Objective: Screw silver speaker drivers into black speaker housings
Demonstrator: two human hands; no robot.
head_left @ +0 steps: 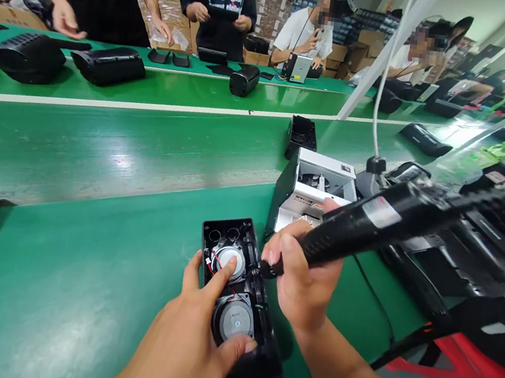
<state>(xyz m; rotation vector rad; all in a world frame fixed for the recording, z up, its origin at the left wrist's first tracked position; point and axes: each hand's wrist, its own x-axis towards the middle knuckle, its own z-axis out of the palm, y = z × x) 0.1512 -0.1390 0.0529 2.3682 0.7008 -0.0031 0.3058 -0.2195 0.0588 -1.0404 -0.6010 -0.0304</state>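
The left hand (186, 334) is spread over the black casing (253, 370), fingertips on the far speaker (240, 262) and thumb at the near one (237, 320); the right hand (310, 282) is wrapped round a power screwdriver (353, 229). The casing, below the left fingers, looks stiff, moderately light and perhaps slippery — best gripped by its outer walls, away from the delicate red wires (212, 269) beside the left forefinger.
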